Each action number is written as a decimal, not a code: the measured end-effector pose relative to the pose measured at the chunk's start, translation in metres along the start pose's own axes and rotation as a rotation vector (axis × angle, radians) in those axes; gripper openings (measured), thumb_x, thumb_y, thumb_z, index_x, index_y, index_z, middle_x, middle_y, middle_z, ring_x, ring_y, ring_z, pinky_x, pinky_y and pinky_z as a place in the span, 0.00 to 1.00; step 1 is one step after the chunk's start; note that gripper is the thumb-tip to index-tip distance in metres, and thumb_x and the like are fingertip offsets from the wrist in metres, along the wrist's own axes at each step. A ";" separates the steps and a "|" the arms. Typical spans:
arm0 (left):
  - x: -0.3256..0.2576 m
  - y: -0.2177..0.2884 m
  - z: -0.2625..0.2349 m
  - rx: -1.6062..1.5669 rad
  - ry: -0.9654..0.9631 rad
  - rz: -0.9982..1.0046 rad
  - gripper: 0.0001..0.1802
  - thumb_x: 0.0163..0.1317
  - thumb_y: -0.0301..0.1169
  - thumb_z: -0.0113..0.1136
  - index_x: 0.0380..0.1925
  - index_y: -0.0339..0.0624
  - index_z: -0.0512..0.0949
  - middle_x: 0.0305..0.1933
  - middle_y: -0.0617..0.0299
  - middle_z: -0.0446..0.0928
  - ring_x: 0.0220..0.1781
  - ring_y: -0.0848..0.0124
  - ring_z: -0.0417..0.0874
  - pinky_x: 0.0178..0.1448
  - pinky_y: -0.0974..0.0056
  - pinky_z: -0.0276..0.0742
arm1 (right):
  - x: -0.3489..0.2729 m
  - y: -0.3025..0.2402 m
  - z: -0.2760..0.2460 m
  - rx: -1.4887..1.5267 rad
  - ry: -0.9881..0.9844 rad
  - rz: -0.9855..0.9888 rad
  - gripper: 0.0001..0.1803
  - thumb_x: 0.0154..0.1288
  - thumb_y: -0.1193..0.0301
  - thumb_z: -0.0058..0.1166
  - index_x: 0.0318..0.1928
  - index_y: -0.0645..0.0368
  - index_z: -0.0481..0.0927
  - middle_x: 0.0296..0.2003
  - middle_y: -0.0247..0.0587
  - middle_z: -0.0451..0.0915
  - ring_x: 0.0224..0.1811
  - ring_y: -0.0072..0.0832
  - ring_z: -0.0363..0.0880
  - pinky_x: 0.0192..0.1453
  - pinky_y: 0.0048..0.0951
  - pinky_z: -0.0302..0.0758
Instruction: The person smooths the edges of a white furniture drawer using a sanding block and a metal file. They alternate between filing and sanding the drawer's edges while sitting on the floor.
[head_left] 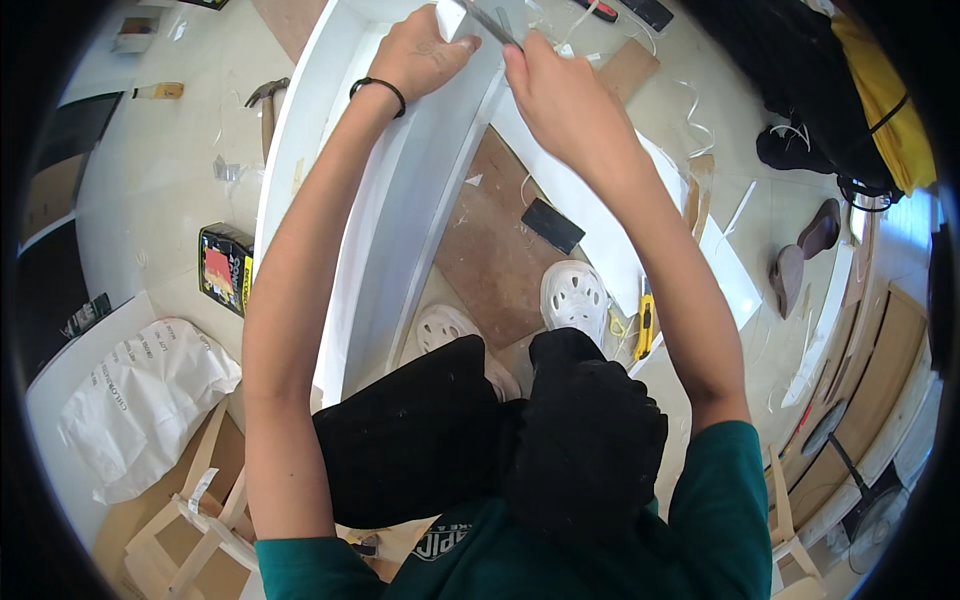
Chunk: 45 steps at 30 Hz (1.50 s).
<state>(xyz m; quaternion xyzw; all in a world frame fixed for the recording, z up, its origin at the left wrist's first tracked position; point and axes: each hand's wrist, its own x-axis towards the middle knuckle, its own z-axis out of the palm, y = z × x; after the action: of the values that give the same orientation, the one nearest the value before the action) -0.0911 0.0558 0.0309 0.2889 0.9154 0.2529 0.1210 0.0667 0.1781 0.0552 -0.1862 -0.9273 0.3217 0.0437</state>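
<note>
A long white box-like frame (385, 215) with raised sides stretches from my legs to the top edge of the head view. My left hand (420, 55) is over its far end, thumb pointing right; its other fingers are mostly hidden. Just to the right, my right hand (560, 95) is closed round a narrow grey metal tool (492, 22), scissors-like or blade-like, whose exact kind I cannot make out. The tool slants up and left across the frame's edge, close to my left thumb.
A brown board (490, 230) and white sheets (590, 215) lie by my shoes, with a black block (553, 226) and yellow utility knife (646, 322). A hammer (267, 105) and black-yellow box (226, 265) lie left. Slippers (805, 255) and a person's dark shoe (793, 148) are right.
</note>
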 end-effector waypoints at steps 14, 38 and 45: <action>0.001 -0.004 0.014 -0.031 0.038 0.058 0.31 0.56 0.44 0.68 0.48 0.25 0.75 0.48 0.30 0.80 0.55 0.41 0.82 0.59 0.49 0.77 | 0.027 0.008 -0.004 -0.012 0.031 -0.042 0.24 0.79 0.55 0.39 0.45 0.66 0.76 0.32 0.67 0.82 0.39 0.65 0.82 0.47 0.59 0.76; 0.005 -0.009 0.015 0.041 -0.036 0.032 0.29 0.55 0.50 0.67 0.38 0.29 0.78 0.37 0.37 0.83 0.42 0.49 0.87 0.49 0.54 0.80 | -0.011 -0.001 -0.001 0.039 -0.019 0.010 0.25 0.80 0.54 0.37 0.42 0.66 0.75 0.31 0.67 0.82 0.39 0.65 0.82 0.47 0.58 0.75; 0.007 0.001 0.008 0.011 -0.122 -0.026 0.28 0.56 0.49 0.66 0.38 0.30 0.78 0.39 0.39 0.84 0.42 0.49 0.87 0.49 0.54 0.81 | -0.003 -0.007 -0.012 -0.054 -0.022 -0.010 0.22 0.80 0.59 0.36 0.43 0.67 0.76 0.31 0.62 0.84 0.38 0.60 0.85 0.44 0.55 0.82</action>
<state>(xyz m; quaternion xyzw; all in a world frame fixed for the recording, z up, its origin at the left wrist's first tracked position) -0.0930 0.0636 0.0239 0.2924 0.9115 0.2280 0.1781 0.0700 0.1789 0.0696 -0.1790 -0.9370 0.2984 0.0302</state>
